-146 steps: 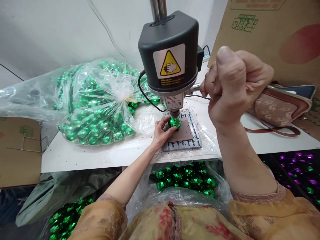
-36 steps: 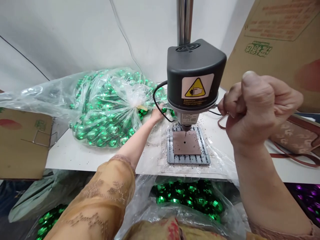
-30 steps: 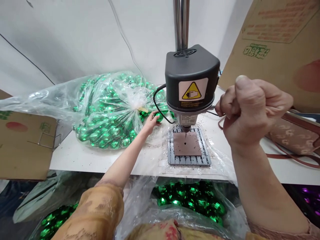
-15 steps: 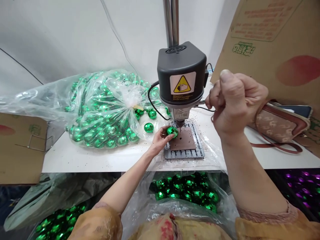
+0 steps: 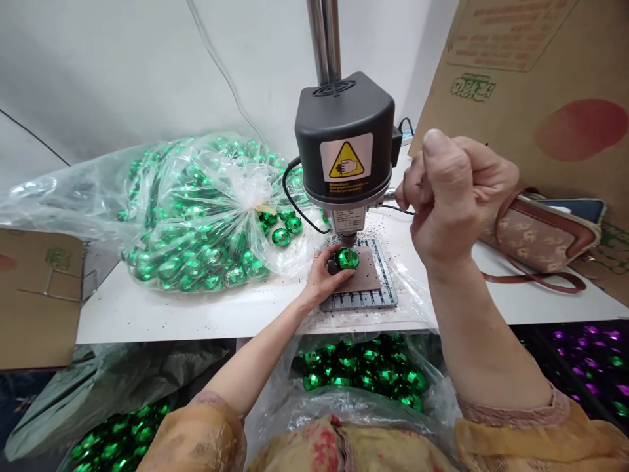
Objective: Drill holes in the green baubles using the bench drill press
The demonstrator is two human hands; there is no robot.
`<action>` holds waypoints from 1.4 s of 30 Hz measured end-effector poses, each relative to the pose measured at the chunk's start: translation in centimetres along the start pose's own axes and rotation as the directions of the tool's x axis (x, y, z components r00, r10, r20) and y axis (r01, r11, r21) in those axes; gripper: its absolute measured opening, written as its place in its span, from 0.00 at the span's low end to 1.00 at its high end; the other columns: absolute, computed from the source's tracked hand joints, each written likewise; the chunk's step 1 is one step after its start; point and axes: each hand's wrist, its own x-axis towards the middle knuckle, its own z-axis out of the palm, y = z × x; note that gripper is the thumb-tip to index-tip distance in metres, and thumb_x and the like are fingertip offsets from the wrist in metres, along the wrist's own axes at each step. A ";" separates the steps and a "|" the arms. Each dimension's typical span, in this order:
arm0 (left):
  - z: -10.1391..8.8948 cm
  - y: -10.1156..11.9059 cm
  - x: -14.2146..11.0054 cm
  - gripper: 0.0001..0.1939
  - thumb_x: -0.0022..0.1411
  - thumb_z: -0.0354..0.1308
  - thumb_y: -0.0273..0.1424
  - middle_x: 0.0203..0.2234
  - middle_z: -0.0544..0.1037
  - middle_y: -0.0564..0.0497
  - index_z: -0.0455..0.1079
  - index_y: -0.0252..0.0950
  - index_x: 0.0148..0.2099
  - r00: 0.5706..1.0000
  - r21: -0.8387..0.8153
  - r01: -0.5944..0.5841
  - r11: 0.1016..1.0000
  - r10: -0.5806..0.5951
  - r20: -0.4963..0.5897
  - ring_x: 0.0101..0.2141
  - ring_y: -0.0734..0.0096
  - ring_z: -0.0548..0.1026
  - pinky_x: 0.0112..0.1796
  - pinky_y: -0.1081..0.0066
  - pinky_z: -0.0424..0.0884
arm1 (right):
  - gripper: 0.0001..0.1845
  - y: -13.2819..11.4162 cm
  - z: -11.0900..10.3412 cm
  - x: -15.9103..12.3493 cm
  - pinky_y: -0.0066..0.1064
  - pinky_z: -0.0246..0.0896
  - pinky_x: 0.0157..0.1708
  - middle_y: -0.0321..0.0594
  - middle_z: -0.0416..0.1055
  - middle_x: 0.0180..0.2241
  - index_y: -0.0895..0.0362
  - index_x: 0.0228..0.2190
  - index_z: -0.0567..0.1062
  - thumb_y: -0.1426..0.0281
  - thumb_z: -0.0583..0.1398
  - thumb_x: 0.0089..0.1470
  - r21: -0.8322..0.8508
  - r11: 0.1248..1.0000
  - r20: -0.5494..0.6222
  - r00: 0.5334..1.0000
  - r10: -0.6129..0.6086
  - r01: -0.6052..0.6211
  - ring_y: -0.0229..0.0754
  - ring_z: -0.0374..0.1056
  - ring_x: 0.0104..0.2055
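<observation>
A shiny green faceted ball (image 5: 348,258) sits under the chuck of a small black drill press (image 5: 344,141). My left hand (image 5: 324,276) grips it from the left, thumb in front and fingers behind. Beneath it lies a brown pad (image 5: 363,278) on the slotted metal base (image 5: 361,301). Raised at the right, my right hand (image 5: 457,196) is closed in a fist round the drill press's feed lever (image 5: 389,195), most of which the fingers hide. The drill bit's tip is hidden at the ball.
Left of the press lies a tied clear bag (image 5: 191,223) of green balls, with several loose balls (image 5: 282,236) beside it. An open bag of green balls (image 5: 363,367) hangs below the table edge. A patterned purse (image 5: 545,229) and cardboard (image 5: 535,78) stand right.
My left hand has come from the loose balls beside the bag to the pad, bringing a green ball under the drill chuck. My right hand stays closed at the lever.
</observation>
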 end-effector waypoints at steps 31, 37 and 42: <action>1.7 0.8 -1.1 0.29 0.57 0.71 0.38 0.54 0.74 0.42 0.67 0.39 0.57 0.996 -0.201 0.076 0.977 -0.064 0.067 0.54 0.54 0.74 0.58 0.53 0.68 | 0.32 1.1 -2.1 -3.4 0.31 0.41 0.18 0.29 0.42 0.13 0.58 0.13 0.47 0.66 0.60 0.58 0.088 0.994 0.043 0.997 -0.061 0.057 0.28 0.42 0.16; 1.9 0.6 -1.0 0.29 0.56 0.71 0.39 0.54 0.74 0.41 0.67 0.38 0.57 0.996 -0.218 0.076 0.973 -0.063 0.065 0.54 0.54 0.74 0.58 0.53 0.68 | 0.31 2.6 -2.3 -4.4 0.28 0.46 0.16 0.29 0.43 0.14 0.57 0.16 0.42 0.74 0.60 0.56 0.093 0.954 -0.017 0.959 -0.284 0.284 0.27 0.46 0.15; 2.0 0.0 -1.1 0.30 0.56 0.72 0.40 0.55 0.73 0.42 0.66 0.39 0.56 0.995 -0.260 0.084 0.962 -0.068 0.072 0.54 0.56 0.75 0.57 0.55 0.70 | 0.29 3.0 -2.5 -5.0 0.29 0.47 0.15 0.28 0.45 0.12 0.57 0.15 0.44 0.77 0.59 0.54 0.105 0.928 0.011 0.933 -0.359 0.356 0.27 0.45 0.13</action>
